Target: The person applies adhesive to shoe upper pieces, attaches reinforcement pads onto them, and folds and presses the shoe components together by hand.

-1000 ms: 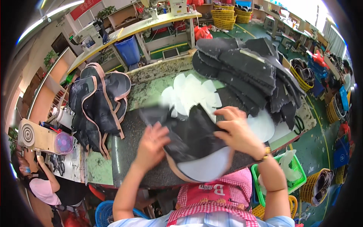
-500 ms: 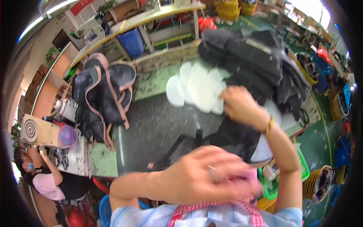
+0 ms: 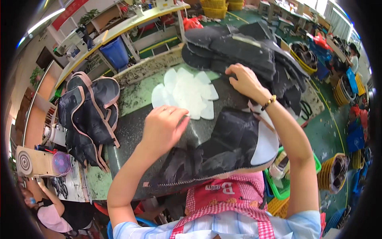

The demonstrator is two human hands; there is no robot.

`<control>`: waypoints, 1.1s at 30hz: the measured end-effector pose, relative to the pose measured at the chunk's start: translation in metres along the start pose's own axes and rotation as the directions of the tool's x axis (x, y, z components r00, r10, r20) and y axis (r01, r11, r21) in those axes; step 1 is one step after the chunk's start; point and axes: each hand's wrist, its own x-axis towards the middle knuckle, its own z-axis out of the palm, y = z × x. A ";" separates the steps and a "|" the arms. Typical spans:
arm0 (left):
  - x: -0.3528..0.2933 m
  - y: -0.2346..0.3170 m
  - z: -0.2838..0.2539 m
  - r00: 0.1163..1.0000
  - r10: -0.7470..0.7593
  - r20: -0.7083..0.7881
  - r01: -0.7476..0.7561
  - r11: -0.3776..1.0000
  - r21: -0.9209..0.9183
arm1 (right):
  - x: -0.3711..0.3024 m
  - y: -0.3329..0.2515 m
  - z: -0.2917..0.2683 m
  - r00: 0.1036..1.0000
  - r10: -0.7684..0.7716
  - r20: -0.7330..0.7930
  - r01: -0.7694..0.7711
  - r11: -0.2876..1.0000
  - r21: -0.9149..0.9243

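Observation:
A black boot-shaped fabric piece lies flat before me, its near edge bordered in tan with zigzag stitching. A curved white patch rests on its right end. Beyond it, pale rounded white pieces spread in an overlapping fan. My left hand is over the near left edge of the fan, fingers bent and thumb slightly apart, with nothing visible in it. My right hand hovers right of the fan, beside a heap of dark fabric pieces, its thumb and fingers parted.
More dark pieces with tan edging lie at the table's left. Scissors sit near its right edge. A green basket stands close on my right. At the far left, a person is by a small purple fan.
My left hand has swung left and away from me, from over the near fabric to the white pieces. My right hand has drawn off the white pieces toward the dark heap.

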 end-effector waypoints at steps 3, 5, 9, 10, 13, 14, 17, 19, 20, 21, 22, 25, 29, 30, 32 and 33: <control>0.003 -0.044 0.052 0.992 -0.055 0.115 0.047 0.996 0.075 | 0.006 -0.031 0.023 0.979 -0.049 0.198 0.020 0.989 0.145; 0.009 -0.048 0.075 0.947 0.034 0.319 -0.078 0.989 0.127 | -0.003 -0.050 0.034 0.941 -0.171 0.293 0.140 0.983 0.122; 0.027 -0.047 0.096 0.915 0.152 0.375 -0.258 0.933 0.250 | 0.003 -0.057 0.045 0.883 -0.042 0.467 0.056 0.998 -0.016; 0.030 -0.051 0.103 0.914 0.152 0.377 -0.258 0.933 0.250 | 0.003 -0.055 0.051 0.878 -0.015 0.479 0.036 0.999 -0.035; 0.031 -0.058 0.115 0.885 0.158 0.438 -0.299 0.914 0.274 | 0.001 -0.057 0.061 0.862 0.027 0.507 0.013 0.997 -0.075; 0.029 -0.057 0.117 0.873 0.175 0.455 -0.324 0.905 0.275 | 0.000 -0.061 0.065 0.853 0.041 0.520 0.012 0.995 -0.098; 0.028 -0.055 0.118 0.867 0.196 0.459 -0.351 0.893 0.282 | -0.001 -0.065 0.070 0.874 0.042 0.484 0.016 0.993 -0.115; 0.029 -0.053 0.117 0.871 0.209 0.445 -0.358 0.890 0.283 | 0.000 -0.063 0.068 0.883 0.027 0.468 0.025 0.994 -0.105; 0.029 -0.054 0.114 0.924 0.092 0.372 -0.168 0.969 0.179 | 0.000 -0.063 0.069 0.885 0.034 0.464 0.019 0.994 -0.109; 0.033 -0.056 0.113 0.950 -0.036 0.310 0.021 0.998 0.054 | 0.001 -0.061 0.068 0.885 0.063 0.462 -0.026 0.996 -0.086; 0.035 -0.063 0.111 0.950 -0.025 0.310 0.010 0.999 0.051 | 0.003 -0.061 0.068 0.884 0.091 0.459 -0.072 0.996 -0.058; 0.033 -0.095 0.116 0.810 -0.448 0.378 0.586 0.609 -0.534 | 0.008 -0.069 0.075 0.899 0.162 0.407 -0.124 0.985 -0.118; 0.030 -0.148 0.096 0.797 -0.564 0.215 0.528 0.478 -0.702 | 0.014 -0.091 0.095 0.914 0.180 0.363 -0.052 0.941 -0.335; 0.029 -0.158 0.080 0.805 -0.590 0.068 0.483 0.584 -0.653 | 0.015 -0.093 0.103 0.918 0.172 0.357 -0.033 0.931 -0.364; 0.011 -0.209 0.044 0.634 -0.767 -0.098 0.410 0.441 -0.798 | 0.013 -0.110 0.100 0.920 0.147 0.362 -0.019 0.942 -0.335; 0.012 -0.208 0.024 0.572 -0.813 -0.113 0.360 0.373 -0.855 | 0.012 -0.110 0.095 0.915 0.151 0.373 -0.020 0.943 -0.331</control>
